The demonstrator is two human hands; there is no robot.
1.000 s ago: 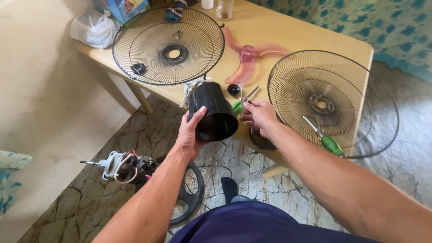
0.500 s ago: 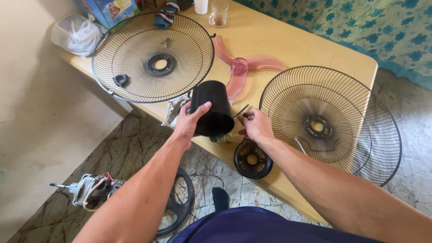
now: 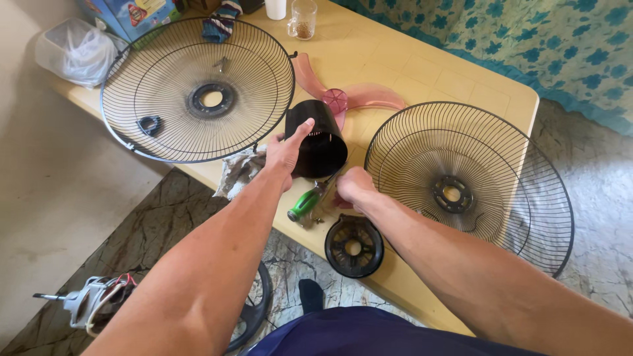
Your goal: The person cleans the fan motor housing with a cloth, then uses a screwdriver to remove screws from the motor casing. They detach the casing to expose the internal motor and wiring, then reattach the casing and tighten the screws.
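Two hands meet mid-frame: left hand (image 3: 285, 155) cups the black motor housing (image 3: 318, 140) with fingers spread, and it could tip (open grip); right hand (image 3: 355, 188) is curled, contents hidden, beside the green screwdriver (image 3: 303, 204).

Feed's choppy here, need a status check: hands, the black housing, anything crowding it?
Left hand gripping black cup-shaped housing, tilted on the table. Right hand closed by green-handled screwdriver; hold unclear. Pink blade and wire guards close around.
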